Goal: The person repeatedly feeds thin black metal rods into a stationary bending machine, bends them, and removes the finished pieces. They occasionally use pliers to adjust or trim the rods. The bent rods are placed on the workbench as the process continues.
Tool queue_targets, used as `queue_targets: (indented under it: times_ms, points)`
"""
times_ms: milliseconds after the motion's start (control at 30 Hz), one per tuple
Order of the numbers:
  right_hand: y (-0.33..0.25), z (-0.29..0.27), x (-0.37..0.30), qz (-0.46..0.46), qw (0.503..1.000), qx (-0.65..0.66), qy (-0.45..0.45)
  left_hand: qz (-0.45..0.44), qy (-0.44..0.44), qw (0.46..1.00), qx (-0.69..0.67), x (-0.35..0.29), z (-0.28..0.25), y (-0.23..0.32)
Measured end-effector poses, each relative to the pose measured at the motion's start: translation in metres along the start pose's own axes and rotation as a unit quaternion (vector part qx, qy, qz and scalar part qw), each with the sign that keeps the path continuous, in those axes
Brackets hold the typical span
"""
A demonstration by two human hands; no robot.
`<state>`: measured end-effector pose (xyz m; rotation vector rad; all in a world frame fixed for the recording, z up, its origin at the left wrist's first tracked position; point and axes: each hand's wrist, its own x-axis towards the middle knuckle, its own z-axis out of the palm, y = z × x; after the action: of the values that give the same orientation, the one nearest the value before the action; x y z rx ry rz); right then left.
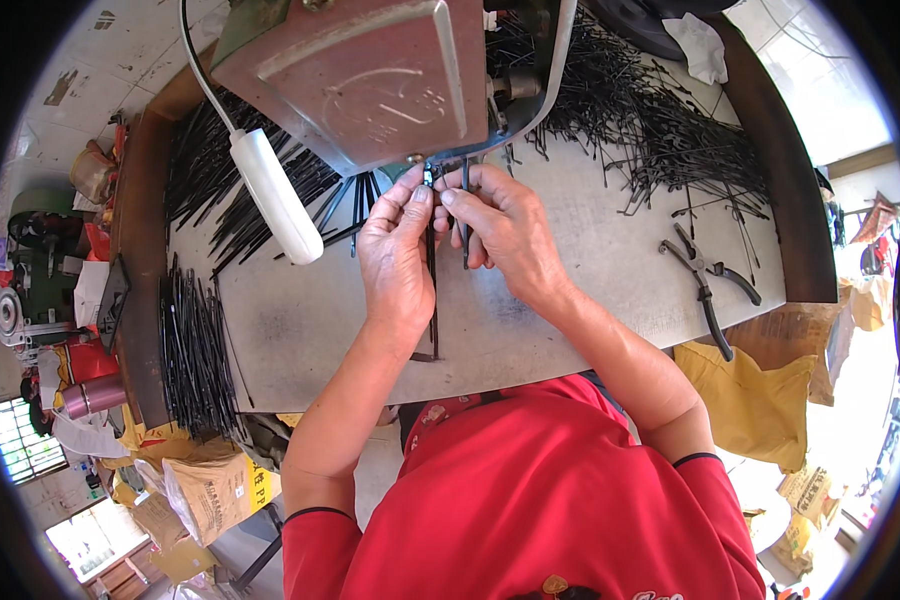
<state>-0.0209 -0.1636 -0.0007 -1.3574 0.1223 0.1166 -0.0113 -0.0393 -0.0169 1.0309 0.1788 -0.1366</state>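
Just under the front edge of a red-painted machine head (370, 95), both of my hands come close together. My left hand (398, 255) is closed, thumb against fingers, on a thin black rod (432, 300) that runs down toward the table's near side. Beside it my right hand (505, 225) pinches near the rod's upper end, and a short dark rod (465, 250) sticks down between its fingers. A small shiny metal part (428, 174) shows between the fingertips. Fingers partly hide where the pieces meet.
Black rods (195, 350) lie bundled at the left, with more heaped behind. Bent black rods (660, 140) pile up at the back right. Pliers (705, 280) lie on the metal tabletop (560, 300). A white lamp (275, 195) hangs left of my hands. Raised brown edges (805, 220) border the table.
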Motion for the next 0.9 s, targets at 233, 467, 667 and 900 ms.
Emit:
queue_targets:
  times_ms: [233, 467, 667, 900]
  points:
    - [-0.01, -0.011, 0.016, -0.005, 0.989, -0.145, -0.027, -0.055, -0.036, 0.995, 0.07, 0.009, 0.0, 0.025]
    - [-0.01, -0.019, 0.021, 0.092, 0.993, -0.021, -0.071, -0.111, -0.029, 0.985, 0.132, 0.013, -0.012, 0.034]
    - [-0.009, -0.012, 0.014, 0.093, 0.992, 0.016, -0.08, -0.097, -0.057, 0.987, 0.115, -0.011, -0.014, 0.025]
    - [0.003, -0.01, 0.003, 0.056, 0.991, 0.065, -0.1, -0.104, -0.054, 0.975, 0.19, -0.038, -0.012, 0.025]
